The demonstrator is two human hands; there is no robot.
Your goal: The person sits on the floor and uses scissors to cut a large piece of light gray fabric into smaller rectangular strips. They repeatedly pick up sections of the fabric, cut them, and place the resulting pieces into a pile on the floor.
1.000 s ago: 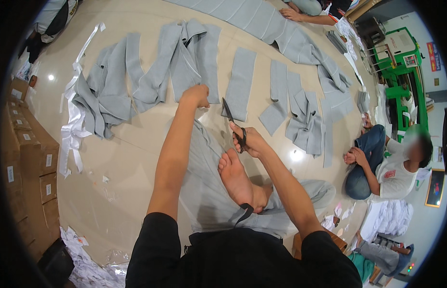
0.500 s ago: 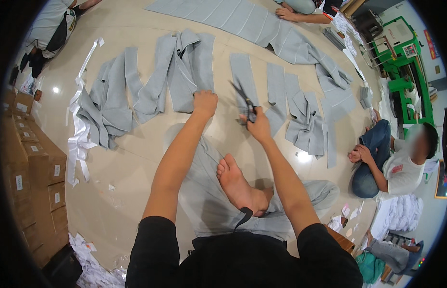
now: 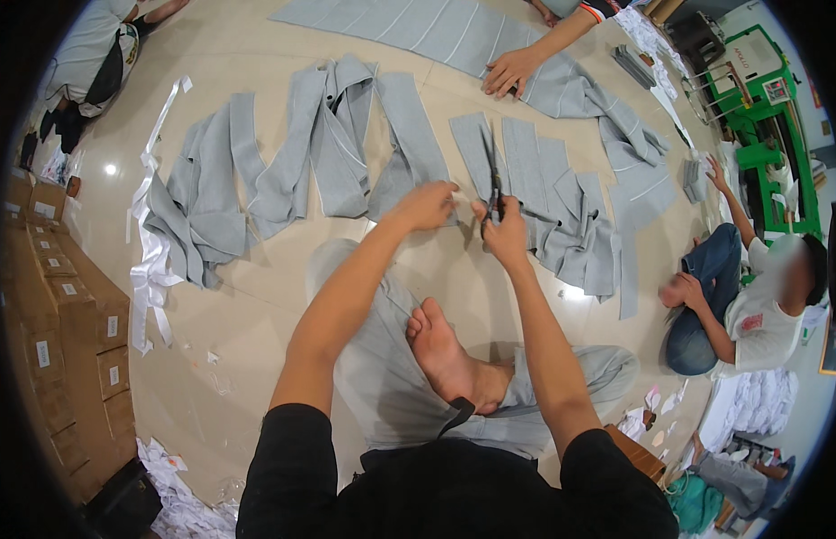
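Your right hand clasps the scissors; what your left hand holds, I can't tell. Separate strips lie right of the scissors; the sheet beyond looks uncut.

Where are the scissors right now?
In the head view, upper half, slightly right of centre: the black scissors are in the right hand, blades pointing up the picture, among the grey fabric strips.
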